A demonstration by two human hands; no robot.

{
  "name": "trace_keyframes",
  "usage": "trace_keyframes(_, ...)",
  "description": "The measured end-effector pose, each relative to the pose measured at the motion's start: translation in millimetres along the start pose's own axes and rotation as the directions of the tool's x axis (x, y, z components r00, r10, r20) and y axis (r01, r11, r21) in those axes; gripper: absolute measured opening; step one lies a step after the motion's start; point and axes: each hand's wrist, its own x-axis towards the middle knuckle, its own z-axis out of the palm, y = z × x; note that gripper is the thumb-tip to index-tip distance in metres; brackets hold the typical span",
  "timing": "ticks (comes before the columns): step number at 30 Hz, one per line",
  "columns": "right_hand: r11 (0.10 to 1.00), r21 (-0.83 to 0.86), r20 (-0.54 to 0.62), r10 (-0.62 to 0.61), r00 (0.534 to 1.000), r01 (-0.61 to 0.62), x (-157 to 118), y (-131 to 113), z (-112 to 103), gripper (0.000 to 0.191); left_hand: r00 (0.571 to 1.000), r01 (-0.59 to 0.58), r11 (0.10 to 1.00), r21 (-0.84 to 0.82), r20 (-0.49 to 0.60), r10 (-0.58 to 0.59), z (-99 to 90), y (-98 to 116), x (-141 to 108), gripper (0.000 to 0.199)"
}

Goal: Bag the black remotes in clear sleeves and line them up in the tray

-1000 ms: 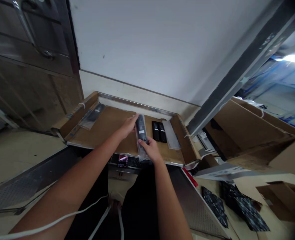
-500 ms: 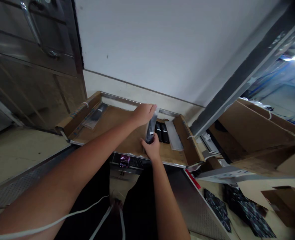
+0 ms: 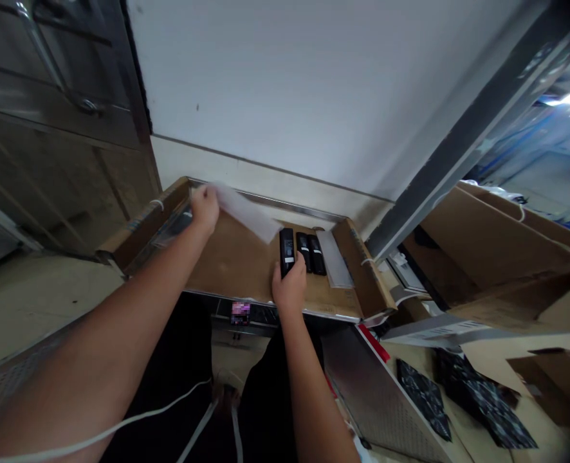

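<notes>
My right hand (image 3: pixel 289 286) is wrapped round the lower end of a black oblong device (image 3: pixel 287 246) with a printed, white-labelled face; it looks like the back of a remote control. Up and to the left, my left hand (image 3: pixel 205 207) is closed on one end of a translucent plastic bag (image 3: pixel 249 213), blurred and stretched out flat towards the device. Two similar black devices (image 3: pixel 311 253) lie side by side, right of my right hand. Beyond them is a flat translucent bag (image 3: pixel 334 258). Partly behind my left forearm, a bagged dark item (image 3: pixel 176 222) lies at the left end.
All this is on a cardboard-lined tray (image 3: pixel 237 263) with raised cardboard ends, against a white wall (image 3: pixel 275 96). A large open carton (image 3: pixel 497 244) stands to the right. Black patterned bags (image 3: pixel 478 399) lie low on the right. A white cord (image 3: pixel 135 415) crosses my lap.
The black device was inside the plastic bag between both hands. Now it is bare in my right hand, and my left hand has moved left with the emptied bag.
</notes>
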Motion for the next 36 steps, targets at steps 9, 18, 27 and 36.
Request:
trace_keyframes(9,0.979,-0.188,0.05,-0.068,0.996,0.076,0.7,-0.8,11.1,0.056,0.96,-0.25,0.942,0.225,0.185,0.21,-21.3,-91.8,-34.0,0.021)
trace_keyframes(18,0.881,-0.449,0.158,-0.085,0.984,0.148,36.9,-8.6,32.3,0.055,0.925,-0.3,0.931,0.208,0.302,0.231,-21.8,-90.0,-35.5,0.019)
trace_keyframes(27,0.849,-0.517,0.122,-0.053,0.991,0.109,43.0,-0.8,34.7,0.042,0.916,-0.305,0.931,0.2,0.331,0.229,-21.8,-92.9,-34.3,0.021)
trace_keyframes(36,0.904,-0.419,0.043,-0.067,0.997,0.079,45.9,5.3,35.7,0.036,0.92,-0.269,0.94,0.208,0.343,0.188,-22.7,-92.2,-34.4,0.02)
